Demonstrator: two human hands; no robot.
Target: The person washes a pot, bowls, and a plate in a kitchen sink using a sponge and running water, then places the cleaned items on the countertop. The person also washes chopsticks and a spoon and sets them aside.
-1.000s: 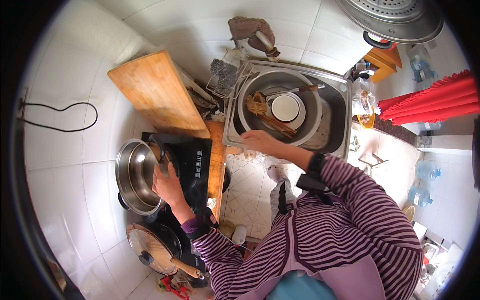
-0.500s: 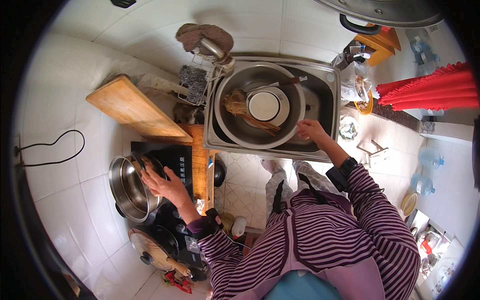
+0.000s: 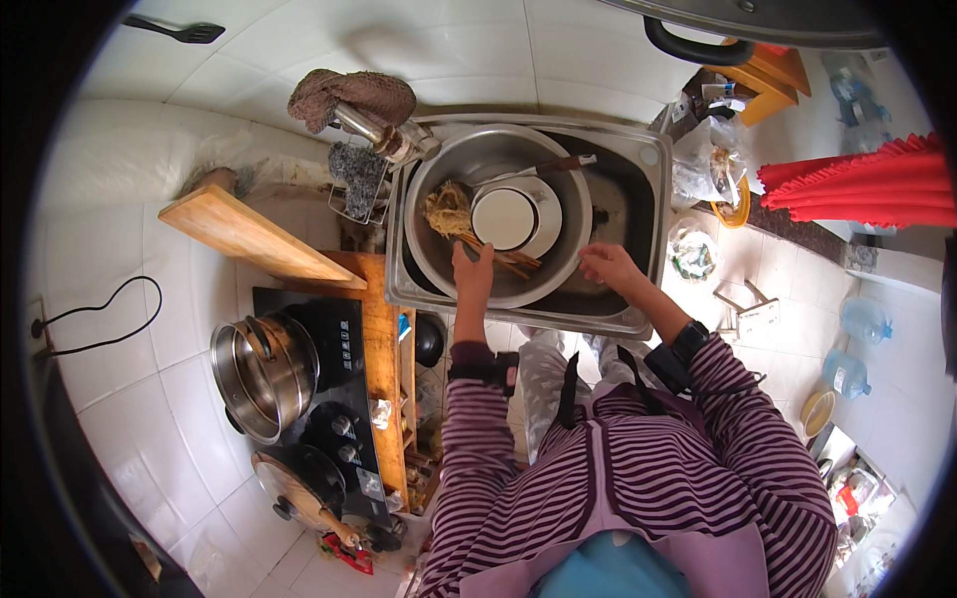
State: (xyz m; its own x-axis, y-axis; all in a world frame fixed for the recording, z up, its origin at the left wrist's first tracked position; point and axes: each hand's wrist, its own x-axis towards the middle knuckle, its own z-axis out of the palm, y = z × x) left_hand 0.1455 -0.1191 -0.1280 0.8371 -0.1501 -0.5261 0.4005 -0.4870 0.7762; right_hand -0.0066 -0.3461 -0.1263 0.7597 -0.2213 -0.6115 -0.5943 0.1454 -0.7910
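Note:
A large steel basin point(image 3: 431, 269) sits in the sink point(image 3: 653, 224). In it are a white bowl point(image 3: 503, 219) on a white plate point(image 3: 547, 239), a tan fibrous scrubber point(image 3: 448, 209), several wooden chopsticks point(image 3: 516, 263) and a utensil with a brown handle point(image 3: 560, 164). My left hand point(image 3: 474, 277) is over the basin's near side, beside the chopsticks, thumb and fingers apart, with nothing seen in it. By the basin's right rim is my right hand point(image 3: 613, 269), its fingers loosely bent and apart; whether it touches the rim I cannot tell.
Left of the sink, a steel pot point(image 3: 261, 384) and a lidded pan point(image 3: 299, 478) stand on a black cooktop point(image 3: 349, 419). A wooden cutting board point(image 3: 254, 239) leans behind them. A brown cloth point(image 3: 349, 97) hangs over the tap point(image 3: 364, 125). A metal scourer point(image 3: 357, 171) lies in a rack.
My left hand has moved right, from beside the pot on the cooktop to over the basin. My right hand stays by the basin's rim. The view has shifted slightly.

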